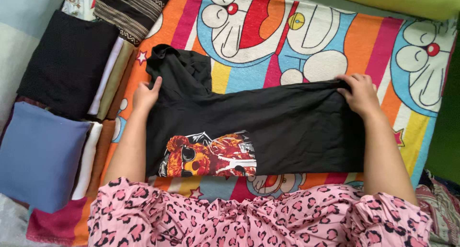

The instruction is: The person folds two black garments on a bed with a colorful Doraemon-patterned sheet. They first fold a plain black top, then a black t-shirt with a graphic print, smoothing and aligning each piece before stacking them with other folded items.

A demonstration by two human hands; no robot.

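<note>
A black T-shirt point(287, 127) with an orange bear print lies folded lengthwise across a striped cartoon-print sheet point(268, 41). My left hand point(145, 94) presses on its left end, near the crumpled sleeve and collar part. My right hand point(358, 92) grips the far right edge of the shirt, fingers curled over the fabric. My pink leopard-print sleeves fill the bottom of the view.
Two stacks of folded clothes sit at the left: a black one point(67, 60) on top of beige and white pieces, and a blue one point(40, 153) over white, brown and red pieces. A striped folded cloth point(132, 7) lies behind. A green pillow point(407, 0) is at the top right.
</note>
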